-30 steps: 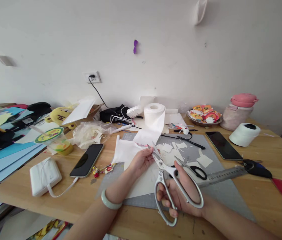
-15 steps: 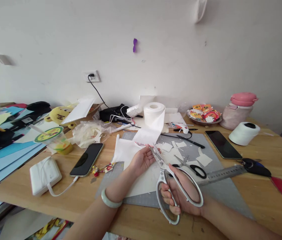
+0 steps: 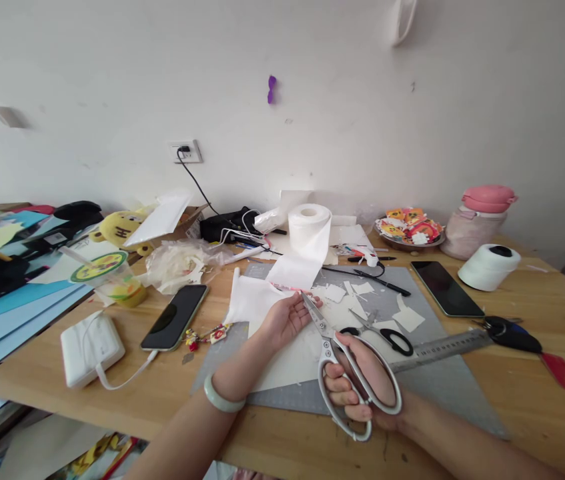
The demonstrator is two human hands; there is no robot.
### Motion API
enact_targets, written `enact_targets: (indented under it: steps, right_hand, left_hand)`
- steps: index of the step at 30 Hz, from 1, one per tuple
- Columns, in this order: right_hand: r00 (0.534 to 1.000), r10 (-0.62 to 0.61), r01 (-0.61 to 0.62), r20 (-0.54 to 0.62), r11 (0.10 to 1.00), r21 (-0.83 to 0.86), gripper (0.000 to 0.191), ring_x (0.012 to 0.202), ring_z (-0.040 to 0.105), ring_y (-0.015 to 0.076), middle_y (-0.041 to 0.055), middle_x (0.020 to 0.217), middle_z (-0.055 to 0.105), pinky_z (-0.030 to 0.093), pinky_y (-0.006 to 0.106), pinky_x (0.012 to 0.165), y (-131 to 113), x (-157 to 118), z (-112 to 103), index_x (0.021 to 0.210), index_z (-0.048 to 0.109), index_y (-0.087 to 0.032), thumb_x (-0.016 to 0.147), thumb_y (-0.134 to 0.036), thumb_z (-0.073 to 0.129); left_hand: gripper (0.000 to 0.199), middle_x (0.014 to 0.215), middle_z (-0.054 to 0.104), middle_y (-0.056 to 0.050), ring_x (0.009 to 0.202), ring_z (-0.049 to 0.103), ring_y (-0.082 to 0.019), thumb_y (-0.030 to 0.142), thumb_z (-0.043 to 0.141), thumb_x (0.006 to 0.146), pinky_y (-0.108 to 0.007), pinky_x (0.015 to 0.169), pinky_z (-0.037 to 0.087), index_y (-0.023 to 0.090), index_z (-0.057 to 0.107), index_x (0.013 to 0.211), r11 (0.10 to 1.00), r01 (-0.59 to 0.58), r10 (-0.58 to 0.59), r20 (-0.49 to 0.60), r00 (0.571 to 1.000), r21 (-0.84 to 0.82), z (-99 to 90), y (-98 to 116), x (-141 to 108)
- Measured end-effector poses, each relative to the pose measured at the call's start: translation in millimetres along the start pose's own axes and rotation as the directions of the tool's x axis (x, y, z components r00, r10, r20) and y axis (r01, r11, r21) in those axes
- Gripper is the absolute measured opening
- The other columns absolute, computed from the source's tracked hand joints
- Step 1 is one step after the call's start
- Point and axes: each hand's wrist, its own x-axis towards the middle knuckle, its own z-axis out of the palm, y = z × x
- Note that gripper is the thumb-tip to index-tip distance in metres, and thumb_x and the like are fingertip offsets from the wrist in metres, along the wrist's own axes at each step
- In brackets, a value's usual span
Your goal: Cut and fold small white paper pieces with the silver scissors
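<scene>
My right hand [image 3: 357, 383] is wrapped round the handles of large silver scissors [image 3: 326, 337]. Their blades are nearly together and point up and left, with the tips at the fingertips of my left hand [image 3: 289, 320]. Thumb and forefinger of that hand are pinched together, the other fingers loosely curled with the palm up. What the pinch holds is too small to make out; a thin pinkish-white strip shows beside it. Under both hands lie white paper [image 3: 282, 367] and a grey cutting mat [image 3: 442, 393]. Smaller black-handled scissors [image 3: 395, 340] lie just behind my right hand.
White paper scraps [image 3: 409, 318] litter the mat. A steel ruler [image 3: 442, 350] lies to the right, near a phone [image 3: 447, 288] and a thread spool [image 3: 489, 268]. Behind stands a white roll [image 3: 307, 233]. Another phone [image 3: 175, 319] and a power bank [image 3: 92, 350] are at left.
The scissors' handles have come closer together and the blades have closed. My right hand has shifted slightly. My left hand stays nearly in place.
</scene>
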Motion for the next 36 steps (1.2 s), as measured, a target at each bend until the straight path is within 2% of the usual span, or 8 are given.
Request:
enact_targets:
  steps: [8, 13, 19, 24, 27, 30, 33, 36]
  right_hand:
    - [0.997, 0.068, -0.067, 0.023, 0.997, -0.031, 0.066, 0.031, 0.03, 0.0044, -0.0037, 0.042, 0.036, 0.014, 0.015, 0.023, -4.0, -0.8, 1.6, 0.057, 0.043, -0.016, 0.071, -0.076, 0.019]
    - [0.991, 0.087, -0.084, 0.101, 0.996, -0.037, 0.071, 0.034, 0.035, 0.0049, -0.0004, 0.048, 0.043, 0.014, 0.015, 0.026, -6.6, -3.0, -0.3, 0.059, 0.048, -0.014, 0.069, -0.077, 0.019]
    - [0.986, 0.098, -0.084, 0.138, 0.991, -0.105, 0.087, 0.042, 0.044, 0.0097, 0.0044, 0.059, 0.052, 0.023, 0.018, 0.031, -9.4, -9.0, 3.8, 0.078, 0.058, -0.008, 0.064, -0.083, 0.016]
    - [0.96, 0.155, -0.124, 0.234, 0.982, -0.144, 0.098, 0.044, 0.045, 0.0112, 0.0064, 0.061, 0.054, 0.023, 0.02, 0.031, -8.7, -8.7, 2.3, 0.084, 0.059, -0.005, 0.061, -0.086, 0.01]
    - [0.953, 0.161, -0.126, 0.257, 0.981, -0.146, 0.098, 0.044, 0.045, 0.0113, 0.0064, 0.062, 0.054, 0.021, 0.02, 0.032, -8.4, -8.2, 0.8, 0.086, 0.059, -0.005, 0.062, -0.086, 0.009]
    - [0.951, 0.153, -0.122, 0.269, 0.984, -0.127, 0.098, 0.045, 0.044, 0.0111, 0.0067, 0.062, 0.054, 0.019, 0.02, 0.032, -9.1, -9.1, 1.3, 0.086, 0.058, -0.005, 0.063, -0.085, 0.006]
    - [0.952, 0.146, -0.119, 0.268, 0.986, -0.114, 0.097, 0.045, 0.045, 0.0108, 0.0067, 0.062, 0.053, 0.018, 0.02, 0.033, -9.8, -10.5, 2.7, 0.086, 0.058, -0.005, 0.064, -0.083, 0.005]
    - [0.961, 0.122, -0.097, 0.249, 0.989, -0.11, 0.096, 0.044, 0.044, 0.0099, 0.0062, 0.061, 0.053, 0.017, 0.019, 0.033, -9.4, -10.6, 3.2, 0.083, 0.059, -0.005, 0.065, -0.084, 0.007]
  left_hand:
    - [0.019, 0.087, 0.067, -0.016, 0.081, 0.066, -0.019, 0.017, 0.045, 0.084, -0.028, 0.078, 0.051, 0.007, 0.06, 0.08, 0.999, -0.023, 0.024, 0.061, 0.998, -0.028, -6.2, -1.7, 3.9]
    - [0.017, 0.081, 0.067, -0.014, 0.075, 0.066, -0.017, 0.013, 0.044, 0.082, -0.027, 0.074, 0.052, 0.007, 0.06, 0.077, 0.999, -0.005, 0.006, 0.031, 1.0, -0.038, -4.9, -0.6, 4.8]
    - [0.019, 0.074, 0.065, -0.011, 0.067, 0.064, -0.015, 0.012, 0.043, 0.083, -0.024, 0.066, 0.052, 0.007, 0.059, 0.075, 0.998, 0.001, 0.001, 0.036, 0.999, -0.066, -2.0, 1.6, 2.5]
    - [0.018, 0.062, 0.06, -0.005, 0.055, 0.06, -0.011, 0.013, 0.046, 0.083, -0.022, 0.06, 0.052, 0.009, 0.058, 0.07, 0.995, 0.016, -0.008, 0.085, 0.996, -0.096, -1.4, 3.0, -0.6]
    - [0.009, 0.063, 0.059, -0.004, 0.056, 0.06, -0.01, 0.004, 0.052, 0.077, -0.02, 0.061, 0.051, 0.009, 0.059, 0.073, 0.999, 0.012, -0.006, 0.117, 0.993, -0.046, -4.0, 2.4, -0.2]
    - [0.015, 0.067, 0.061, -0.004, 0.061, 0.061, -0.01, -0.004, 0.053, 0.072, -0.019, 0.064, 0.051, 0.009, 0.06, 0.077, 1.0, 0.024, -0.022, 0.145, 0.989, -0.018, -7.7, 1.2, 2.2]
    - [0.014, 0.07, 0.062, -0.005, 0.061, 0.061, -0.01, -0.003, 0.052, 0.074, -0.019, 0.065, 0.052, 0.009, 0.06, 0.075, 1.0, 0.009, -0.005, 0.148, 0.989, -0.027, -7.9, 1.1, 3.4]
    - [0.014, 0.068, 0.062, -0.006, 0.058, 0.06, -0.01, 0.004, 0.049, 0.079, -0.02, 0.062, 0.052, 0.008, 0.059, 0.072, 0.999, -0.025, 0.029, 0.103, 0.994, -0.033, -4.2, 3.3, 2.0]
